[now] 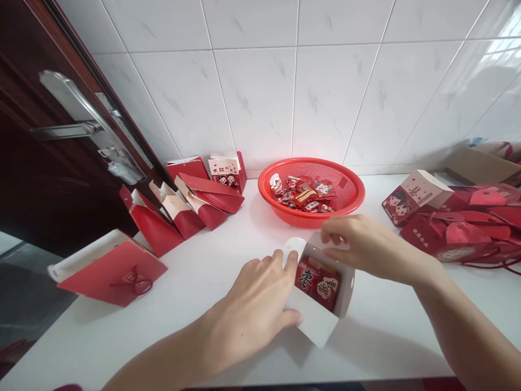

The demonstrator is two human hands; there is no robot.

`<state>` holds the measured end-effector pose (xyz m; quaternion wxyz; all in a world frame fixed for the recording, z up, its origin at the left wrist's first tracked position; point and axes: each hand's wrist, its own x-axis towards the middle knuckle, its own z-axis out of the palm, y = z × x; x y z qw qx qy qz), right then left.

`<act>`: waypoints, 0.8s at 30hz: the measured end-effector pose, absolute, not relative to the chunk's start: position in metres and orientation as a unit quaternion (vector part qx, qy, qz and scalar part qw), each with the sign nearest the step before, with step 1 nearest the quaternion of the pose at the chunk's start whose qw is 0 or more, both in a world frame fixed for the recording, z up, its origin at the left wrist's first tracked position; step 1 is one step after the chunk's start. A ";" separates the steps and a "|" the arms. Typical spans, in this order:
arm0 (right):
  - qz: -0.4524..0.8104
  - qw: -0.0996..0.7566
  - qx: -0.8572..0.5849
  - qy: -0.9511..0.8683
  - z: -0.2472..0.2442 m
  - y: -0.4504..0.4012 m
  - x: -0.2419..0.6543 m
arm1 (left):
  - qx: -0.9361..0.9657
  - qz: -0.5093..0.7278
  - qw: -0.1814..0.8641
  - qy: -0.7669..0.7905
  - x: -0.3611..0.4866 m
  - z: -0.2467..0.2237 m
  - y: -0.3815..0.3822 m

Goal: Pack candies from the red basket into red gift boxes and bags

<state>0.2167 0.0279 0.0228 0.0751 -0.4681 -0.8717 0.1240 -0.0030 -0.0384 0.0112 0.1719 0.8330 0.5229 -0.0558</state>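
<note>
Open box (315, 320): held by left hand (258, 296), lower centre
Right hand (362, 247): curled at rear flap (315, 239); grip cannot be told

The left hand (262, 290) covers part of the open box (347, 285) at lower centre. Whether the right hand (366, 247) pinches anything is hidden by its curled fingers. Some lettering on the mid-frame candies (305, 196) is too small to read. The frame's left edge cuts off the door (24, 179), its right edge the red boxes (439, 239).
</note>
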 end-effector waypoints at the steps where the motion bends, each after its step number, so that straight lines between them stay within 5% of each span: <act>1: 0.110 0.112 -0.491 -0.857 0.020 0.028 0.223 | 0.837 -0.044 0.175 0.517 -0.004 0.010 -0.038; 7: 0.177 0.136 -0.509 -0.831 0.000 0.028 0.244 | 0.838 -0.025 0.193 0.510 -0.006 0.012 -0.032; 15: 0.429 0.364 -0.440 -0.700 -0.024 0.033 0.217 | 0.803 0.027 0.161 0.573 -0.026 0.030 -0.004; 24: 0.520 0.420 -0.400 -0.627 -0.063 0.037 0.203 | 0.808 0.019 0.170 0.564 -0.035 0.024 0.004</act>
